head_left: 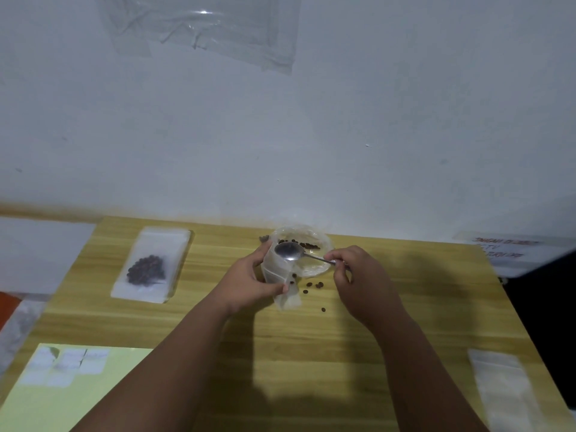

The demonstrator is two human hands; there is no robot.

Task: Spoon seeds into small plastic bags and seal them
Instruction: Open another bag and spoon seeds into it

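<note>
The left hand grips a small clear plastic bag upright on the wooden bench; the right hand pinches a metal spoon at the bag's mouth; brown seeds lie scattered beside it.

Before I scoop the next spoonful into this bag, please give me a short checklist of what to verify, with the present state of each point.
1. The left hand grips the small bag: ok.
2. The right hand pinches the spoon by its handle: ok.
3. The spoon bowl is emptied: ok, it looks bare and shiny.
4. The bag mouth is open enough: cannot tell, the spoon and fingers hide it.
5. The dish holds seeds: ok, a few show at its far side.
6. The table is free of spills: not ok, loose seeds lie beside the bag.
</note>
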